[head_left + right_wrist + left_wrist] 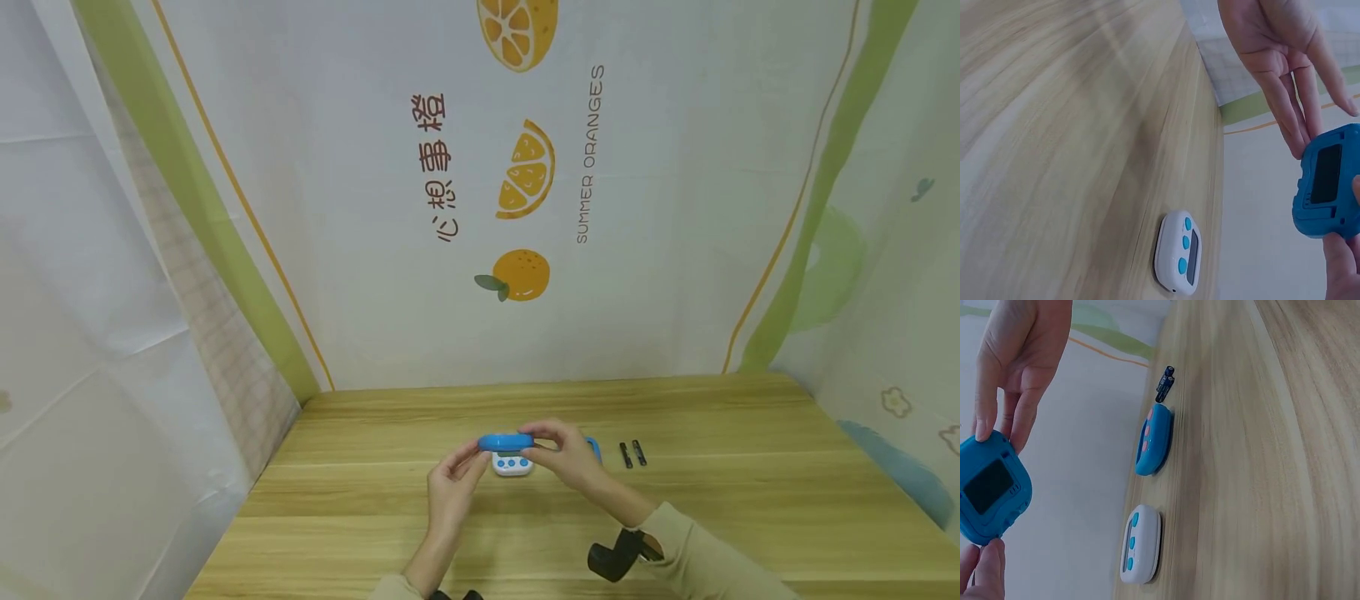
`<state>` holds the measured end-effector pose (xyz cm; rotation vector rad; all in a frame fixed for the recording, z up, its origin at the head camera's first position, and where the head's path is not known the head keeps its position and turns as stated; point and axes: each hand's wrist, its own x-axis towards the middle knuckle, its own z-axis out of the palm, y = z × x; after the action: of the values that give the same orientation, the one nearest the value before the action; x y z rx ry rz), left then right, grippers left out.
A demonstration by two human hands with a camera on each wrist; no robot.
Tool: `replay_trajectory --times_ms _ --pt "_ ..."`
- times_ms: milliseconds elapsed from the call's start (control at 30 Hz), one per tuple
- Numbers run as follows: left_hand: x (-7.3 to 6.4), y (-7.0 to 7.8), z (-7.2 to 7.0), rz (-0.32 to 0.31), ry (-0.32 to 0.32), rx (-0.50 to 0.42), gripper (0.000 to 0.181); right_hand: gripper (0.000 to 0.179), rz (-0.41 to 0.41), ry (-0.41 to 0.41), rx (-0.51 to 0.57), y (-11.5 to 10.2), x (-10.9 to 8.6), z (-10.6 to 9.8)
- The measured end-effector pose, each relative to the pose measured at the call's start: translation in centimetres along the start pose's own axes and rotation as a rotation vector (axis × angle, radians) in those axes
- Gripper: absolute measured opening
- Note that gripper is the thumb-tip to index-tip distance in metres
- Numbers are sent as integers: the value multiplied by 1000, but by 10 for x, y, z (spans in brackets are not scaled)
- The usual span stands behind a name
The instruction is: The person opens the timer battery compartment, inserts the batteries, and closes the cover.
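Note:
Up off the table, both hands hold a blue digital timer [506, 442] by its opposite edges. My left hand [451, 492] grips its left end between fingers and thumb. My right hand [567, 458] pinches the right end. In the left wrist view, the raised blue timer [991, 487] shows a face with a dark rectangle. Below it in the head view, a white timer [513, 468] with blue buttons lies on the table. A second blue timer [1155, 440], with pink buttons, is mostly hidden behind my right hand in the head view.
Two small dark batteries [632, 454] lie side by side to the right of my right hand. The wooden table [360, 492] meets a white curtain [360, 250] printed with oranges at the back. More hanging cloth stands at both sides.

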<state>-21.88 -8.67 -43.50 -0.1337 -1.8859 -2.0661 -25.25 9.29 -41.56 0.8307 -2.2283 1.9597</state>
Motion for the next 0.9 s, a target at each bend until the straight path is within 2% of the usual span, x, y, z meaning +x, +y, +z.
replay_trajectory --times_ms 133,200,300,367,567,733,900 --pt "-1 1 2 -53 -37 -49 51 25 23 14 43 1 -1 2" --pt "-2 3 3 -104 -54 -68 56 24 37 14 44 0 -2 3" --pt "-2 4 4 -140 -74 -80 57 23 36 9 29 0 -3 4" --pt "-2 4 4 -139 -77 -83 57 23 24 6 18 -1 -4 5" --pt "-2 3 1 -86 -114 -104 57 30 -20 -8 36 1 -4 6" --pt "0 6 -6 -59 -187 -166 60 46 -10 -8 35 0 -3 6" --pt "4 7 -14 -24 -243 -156 63 58 21 -50 39 0 0 7"
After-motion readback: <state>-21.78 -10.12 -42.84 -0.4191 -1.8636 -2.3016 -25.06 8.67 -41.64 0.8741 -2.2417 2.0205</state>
